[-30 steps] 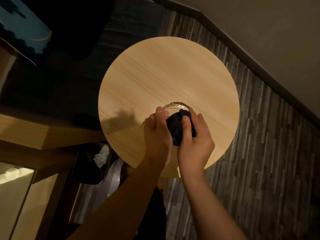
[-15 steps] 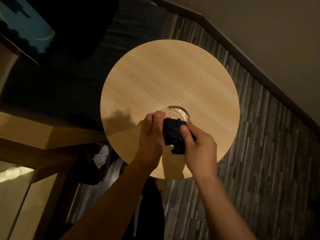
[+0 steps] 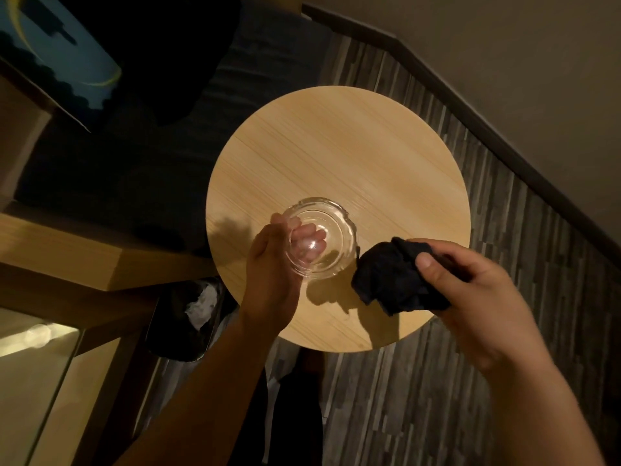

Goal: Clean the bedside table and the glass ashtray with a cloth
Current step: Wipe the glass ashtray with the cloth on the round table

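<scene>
The round light-wood bedside table [image 3: 363, 156] fills the middle of the head view. My left hand [image 3: 268, 267] holds the clear glass ashtray [image 3: 331, 230] above the table's near left part, thumb on its rim and fingers visible through the glass underneath. To its right, my right hand [image 3: 470, 290] grips a bunched dark cloth [image 3: 393, 277], apart from the ashtray and over the table's near right edge. The ashtray's bowl faces up and looks empty.
A dark bin with a white liner [image 3: 188, 314] stands on the floor left of the table. A wooden bed frame [image 3: 67, 260] and dark bedding [image 3: 117, 169] lie to the left. The wall and dark skirting [image 3: 504, 136] run close behind on the right.
The cloth has come out of the ashtray: my right hand pulled it away to the right, and my left hand now holds the ashtray alone, its bowl exposed.
</scene>
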A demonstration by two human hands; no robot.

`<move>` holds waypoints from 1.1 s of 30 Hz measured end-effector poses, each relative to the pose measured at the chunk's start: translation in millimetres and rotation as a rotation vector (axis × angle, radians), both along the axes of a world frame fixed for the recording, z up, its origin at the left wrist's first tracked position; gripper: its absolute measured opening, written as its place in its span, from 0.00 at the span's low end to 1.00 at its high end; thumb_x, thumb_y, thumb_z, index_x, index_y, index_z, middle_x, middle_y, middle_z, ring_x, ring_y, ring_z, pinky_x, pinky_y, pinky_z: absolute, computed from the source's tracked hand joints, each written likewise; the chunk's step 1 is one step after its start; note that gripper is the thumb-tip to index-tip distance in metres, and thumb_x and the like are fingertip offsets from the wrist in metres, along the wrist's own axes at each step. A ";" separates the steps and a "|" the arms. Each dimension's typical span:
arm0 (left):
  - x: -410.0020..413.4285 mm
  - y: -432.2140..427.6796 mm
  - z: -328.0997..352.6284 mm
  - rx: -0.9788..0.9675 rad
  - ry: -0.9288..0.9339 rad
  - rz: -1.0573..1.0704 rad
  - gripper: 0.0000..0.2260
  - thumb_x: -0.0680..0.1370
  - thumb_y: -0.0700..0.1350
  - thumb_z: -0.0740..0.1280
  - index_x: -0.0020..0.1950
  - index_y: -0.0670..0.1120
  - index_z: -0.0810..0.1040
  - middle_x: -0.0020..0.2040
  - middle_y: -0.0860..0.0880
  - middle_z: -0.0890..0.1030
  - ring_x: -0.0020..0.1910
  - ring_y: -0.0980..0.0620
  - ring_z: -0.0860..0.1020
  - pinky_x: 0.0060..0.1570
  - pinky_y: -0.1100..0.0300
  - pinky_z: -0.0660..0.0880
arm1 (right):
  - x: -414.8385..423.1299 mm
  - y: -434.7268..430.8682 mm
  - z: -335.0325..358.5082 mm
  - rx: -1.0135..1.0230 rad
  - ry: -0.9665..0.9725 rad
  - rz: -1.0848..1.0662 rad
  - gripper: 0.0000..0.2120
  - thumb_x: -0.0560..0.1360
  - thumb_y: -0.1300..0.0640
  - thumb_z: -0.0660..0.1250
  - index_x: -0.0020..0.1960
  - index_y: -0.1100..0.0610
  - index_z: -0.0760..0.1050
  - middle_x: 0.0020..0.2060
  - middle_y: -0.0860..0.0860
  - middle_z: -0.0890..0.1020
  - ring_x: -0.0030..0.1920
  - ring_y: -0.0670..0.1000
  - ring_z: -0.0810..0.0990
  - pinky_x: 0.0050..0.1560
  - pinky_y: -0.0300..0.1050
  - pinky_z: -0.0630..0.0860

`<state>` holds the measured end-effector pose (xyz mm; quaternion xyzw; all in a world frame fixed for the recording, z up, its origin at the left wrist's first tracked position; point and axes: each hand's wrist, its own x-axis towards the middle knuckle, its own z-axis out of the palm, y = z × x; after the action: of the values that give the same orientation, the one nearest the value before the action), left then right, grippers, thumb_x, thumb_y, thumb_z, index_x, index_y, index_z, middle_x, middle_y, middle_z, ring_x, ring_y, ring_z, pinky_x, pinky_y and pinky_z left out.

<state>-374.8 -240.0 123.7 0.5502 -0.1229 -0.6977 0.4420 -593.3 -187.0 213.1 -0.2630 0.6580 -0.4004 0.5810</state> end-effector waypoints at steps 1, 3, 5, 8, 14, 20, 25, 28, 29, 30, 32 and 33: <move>3.5 -1.9 -0.7 0.015 -0.001 0.031 0.15 0.88 0.46 0.56 0.64 0.40 0.77 0.54 0.40 0.88 0.57 0.41 0.86 0.55 0.50 0.85 | 1.5 2.8 -10.4 0.006 0.000 -0.067 0.11 0.71 0.54 0.72 0.52 0.49 0.87 0.51 0.52 0.88 0.52 0.53 0.88 0.44 0.44 0.84; 9.0 -4.4 -1.5 0.030 -0.007 0.081 0.19 0.88 0.51 0.56 0.68 0.39 0.76 0.58 0.39 0.87 0.59 0.41 0.86 0.55 0.51 0.84 | 9.3 6.6 -38.2 0.025 0.045 -0.157 0.09 0.74 0.55 0.72 0.53 0.49 0.86 0.51 0.52 0.88 0.54 0.55 0.86 0.52 0.52 0.85; 12.4 -6.1 -2.2 0.034 -0.007 0.120 0.20 0.88 0.54 0.56 0.67 0.41 0.78 0.60 0.38 0.86 0.60 0.41 0.86 0.57 0.49 0.84 | 22.7 6.6 -65.9 0.035 0.148 -0.165 0.07 0.78 0.56 0.72 0.55 0.49 0.85 0.52 0.50 0.87 0.56 0.53 0.85 0.59 0.56 0.83; 15.5 -7.9 -4.1 0.033 -0.001 0.150 0.20 0.88 0.55 0.56 0.63 0.41 0.79 0.60 0.37 0.85 0.60 0.40 0.85 0.63 0.44 0.81 | 44.7 1.7 -97.6 -0.001 0.287 -0.078 0.08 0.80 0.56 0.70 0.58 0.51 0.83 0.51 0.46 0.86 0.53 0.45 0.84 0.56 0.50 0.82; 15.0 -3.8 -4.6 0.034 0.009 0.060 0.22 0.87 0.56 0.55 0.65 0.39 0.78 0.58 0.39 0.86 0.61 0.41 0.85 0.56 0.51 0.83 | 62.7 3.3 -127.6 0.020 0.605 0.083 0.15 0.82 0.50 0.66 0.68 0.52 0.78 0.62 0.50 0.73 0.61 0.46 0.72 0.63 0.46 0.71; 6.2 2.5 2.3 0.053 0.053 -0.001 0.27 0.87 0.56 0.56 0.75 0.36 0.70 0.62 0.38 0.85 0.60 0.43 0.86 0.53 0.57 0.84 | 49.6 4.2 -113.7 0.194 0.829 0.225 0.20 0.82 0.39 0.61 0.73 0.43 0.73 0.73 0.46 0.71 0.73 0.54 0.64 0.66 0.55 0.62; -6.5 5.1 25.2 0.079 0.086 -0.006 0.25 0.87 0.56 0.57 0.76 0.39 0.69 0.63 0.38 0.84 0.59 0.41 0.86 0.61 0.47 0.82 | 49.3 -0.6 -59.8 -0.015 0.335 -0.092 0.11 0.83 0.46 0.63 0.61 0.44 0.82 0.50 0.42 0.85 0.51 0.43 0.84 0.48 0.34 0.79; -11.8 6.3 48.7 0.124 0.108 0.022 0.24 0.87 0.55 0.59 0.74 0.38 0.71 0.61 0.38 0.86 0.58 0.41 0.86 0.56 0.48 0.83 | 52.2 -0.4 -18.3 0.006 0.087 -0.084 0.11 0.80 0.46 0.66 0.50 0.48 0.86 0.41 0.50 0.87 0.39 0.48 0.85 0.38 0.38 0.80; -12.9 7.8 58.9 0.131 0.132 0.043 0.25 0.86 0.56 0.60 0.74 0.38 0.71 0.60 0.38 0.86 0.58 0.41 0.86 0.54 0.49 0.84 | 54.0 0.9 -5.9 0.009 0.067 -0.063 0.10 0.79 0.47 0.68 0.49 0.49 0.86 0.40 0.51 0.87 0.38 0.48 0.85 0.38 0.39 0.81; -13.9 10.3 69.9 0.128 0.158 0.066 0.26 0.85 0.57 0.61 0.73 0.37 0.71 0.60 0.38 0.86 0.58 0.41 0.86 0.52 0.50 0.85 | 56.0 2.8 5.0 0.009 0.053 -0.060 0.09 0.80 0.49 0.69 0.49 0.51 0.86 0.39 0.52 0.87 0.37 0.50 0.85 0.39 0.41 0.82; -14.8 17.6 94.6 0.105 0.195 0.104 0.31 0.80 0.59 0.64 0.72 0.37 0.72 0.62 0.36 0.85 0.60 0.39 0.85 0.57 0.48 0.83 | 59.2 4.2 28.4 0.007 0.010 -0.103 0.09 0.81 0.53 0.69 0.50 0.56 0.85 0.36 0.54 0.85 0.37 0.52 0.84 0.42 0.48 0.84; -14.4 21.4 106.5 0.094 0.209 0.116 0.33 0.78 0.60 0.65 0.73 0.36 0.72 0.63 0.36 0.84 0.62 0.39 0.85 0.61 0.46 0.82 | 59.8 4.5 40.7 0.005 0.003 -0.115 0.09 0.82 0.54 0.69 0.50 0.57 0.85 0.35 0.54 0.84 0.36 0.53 0.83 0.43 0.50 0.84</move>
<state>-389.2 -218.5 230.1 0.5007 -0.0113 -0.7297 0.4655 -533.5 -182.5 253.8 -0.2241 0.6738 -0.4311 0.5567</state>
